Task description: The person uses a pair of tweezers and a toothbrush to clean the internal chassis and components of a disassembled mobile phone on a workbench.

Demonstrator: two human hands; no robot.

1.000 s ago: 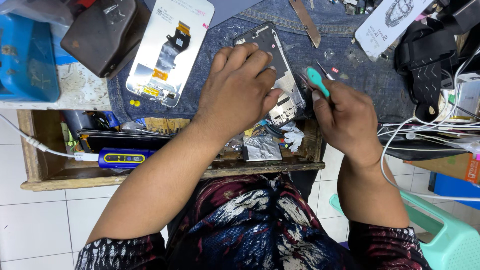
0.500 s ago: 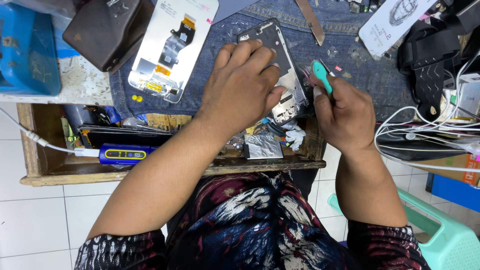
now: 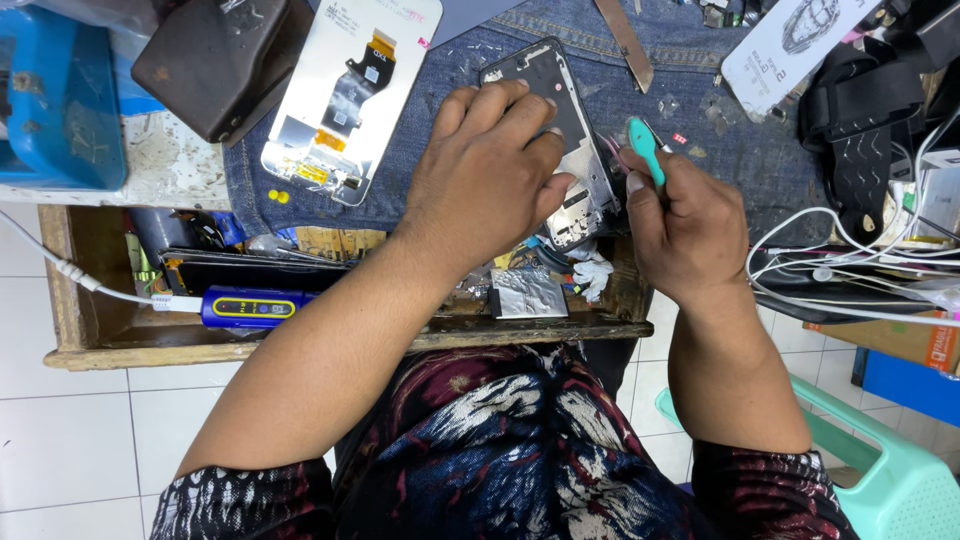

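I observe my left hand pressed flat over a dark, rectangular phone frame, fingers spread and bearing down on its lower half; the frame lies on a blue denim cloth covering the desk. My right hand is clenched around a slim teal plastic tool, its tip at the frame's right edge. A detached screen panel with glossy metallic backing and an orange flex strip lies to the left. A crinkled silver foil piece sits in the wooden tray below.
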